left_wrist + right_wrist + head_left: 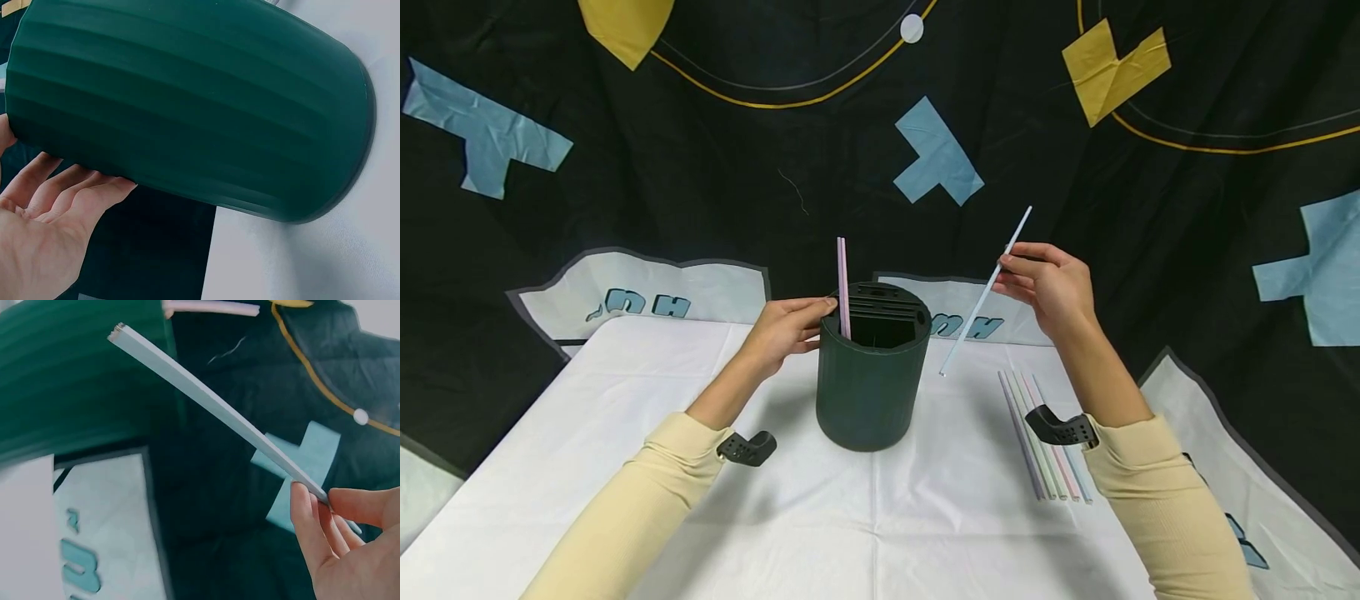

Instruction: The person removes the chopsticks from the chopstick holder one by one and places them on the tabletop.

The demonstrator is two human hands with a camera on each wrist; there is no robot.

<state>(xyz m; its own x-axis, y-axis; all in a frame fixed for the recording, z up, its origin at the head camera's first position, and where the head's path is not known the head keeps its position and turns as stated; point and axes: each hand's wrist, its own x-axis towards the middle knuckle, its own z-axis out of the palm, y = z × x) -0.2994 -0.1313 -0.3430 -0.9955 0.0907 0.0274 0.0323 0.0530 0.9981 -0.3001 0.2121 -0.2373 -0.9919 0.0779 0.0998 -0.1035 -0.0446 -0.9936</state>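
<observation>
A dark green ribbed cylindrical holder point(871, 375) point(200, 106) stands upright on the white cloth point(850, 517), with a pink straw point(843, 287) sticking up out of its slotted top. My left hand point(786, 329) point(44, 219) rests against the holder's upper left side, fingers laid along the wall. My right hand point(1048, 283) point(340, 544) pinches a pale blue straw point(987, 287) point(212, 403) in the air to the right of the holder, its lower end tilted toward the holder. The green wall and the pink straw point(209, 307) also show in the right wrist view.
Several pastel straws point(1045, 437) lie side by side on the cloth to the right of the holder, under my right forearm. A black backdrop point(700, 167) with blue and yellow shapes hangs behind the table.
</observation>
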